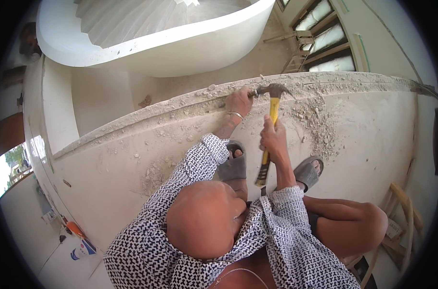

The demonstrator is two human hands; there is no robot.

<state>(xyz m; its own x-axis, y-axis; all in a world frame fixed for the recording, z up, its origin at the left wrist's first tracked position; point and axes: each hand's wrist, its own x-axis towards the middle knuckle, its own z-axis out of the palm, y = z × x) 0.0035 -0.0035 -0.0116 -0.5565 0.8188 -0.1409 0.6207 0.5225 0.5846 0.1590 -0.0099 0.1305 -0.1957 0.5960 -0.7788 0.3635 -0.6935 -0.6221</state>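
Observation:
My right hand (274, 136) is wrapped round the yellow and black handle of a claw hammer (274, 103). The hammer's metal head is up beside my left hand (239, 102), its striking face at or very near the end of a chisel (254, 93). That chisel is dark metal and lies nearly flat in my closed left hand, most of it hidden by the fingers. Both hands are over a rough, chipped groove along the raised ledge (180, 105). Broken rubble (317, 118) lies thickly to the right of the hammer.
My sandalled feet (309, 173) are just behind the ledge. Beyond it stand a curved white wall (156, 60) and a wooden stepladder (298, 50). Loose timber (401, 204) leans at the right. An orange-handled tool (74, 228) and a white-and-blue bag (83, 249) are at lower left.

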